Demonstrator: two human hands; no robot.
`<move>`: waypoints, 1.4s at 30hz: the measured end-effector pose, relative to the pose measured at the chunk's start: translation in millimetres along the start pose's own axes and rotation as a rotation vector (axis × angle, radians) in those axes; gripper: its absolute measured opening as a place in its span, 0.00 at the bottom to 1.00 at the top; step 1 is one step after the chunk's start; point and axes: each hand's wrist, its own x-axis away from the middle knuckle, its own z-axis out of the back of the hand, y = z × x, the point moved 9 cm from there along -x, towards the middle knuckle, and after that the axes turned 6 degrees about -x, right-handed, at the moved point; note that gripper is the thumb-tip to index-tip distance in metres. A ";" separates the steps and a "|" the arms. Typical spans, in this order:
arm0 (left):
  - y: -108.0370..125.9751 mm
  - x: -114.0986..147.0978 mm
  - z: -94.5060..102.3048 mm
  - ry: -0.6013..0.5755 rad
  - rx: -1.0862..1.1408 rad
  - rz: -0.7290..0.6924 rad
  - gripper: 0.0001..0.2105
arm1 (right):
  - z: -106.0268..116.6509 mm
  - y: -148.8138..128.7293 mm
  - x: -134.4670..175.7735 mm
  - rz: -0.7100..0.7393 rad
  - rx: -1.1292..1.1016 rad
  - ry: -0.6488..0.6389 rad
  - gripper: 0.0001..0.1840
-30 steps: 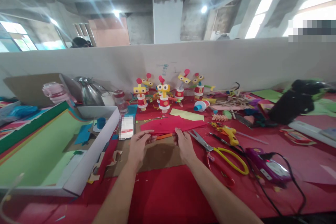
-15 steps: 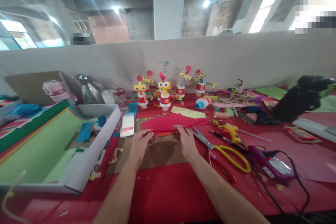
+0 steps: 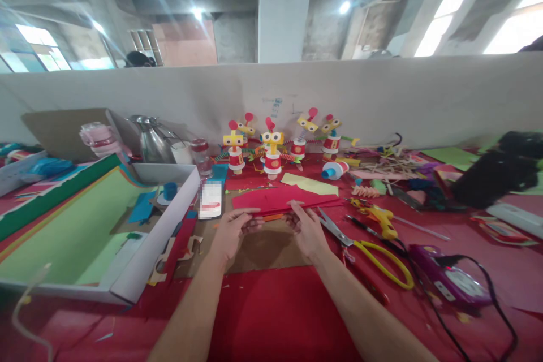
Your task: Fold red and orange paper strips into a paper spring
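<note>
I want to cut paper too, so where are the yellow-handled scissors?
In the head view, the yellow-handled scissors lie just right of the right hand, between it and the purple device.

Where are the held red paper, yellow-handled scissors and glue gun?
Held red paper (image 3: 269,198): head view, upper face.
Yellow-handled scissors (image 3: 345,239): head view, near the pivot.
Glue gun (image 3: 385,223): head view, yellow body.

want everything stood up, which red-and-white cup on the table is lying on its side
The cup with the blue end, beyond the pale paper's right end. It lies tipped over, while the cups with yellow, big-eyed heads stand upright.
</note>
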 end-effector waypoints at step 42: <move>2.4 10.1 -9.6 -0.356 -0.797 -0.001 0.11 | 9.3 -26.4 1.2 0.156 0.110 0.071 0.13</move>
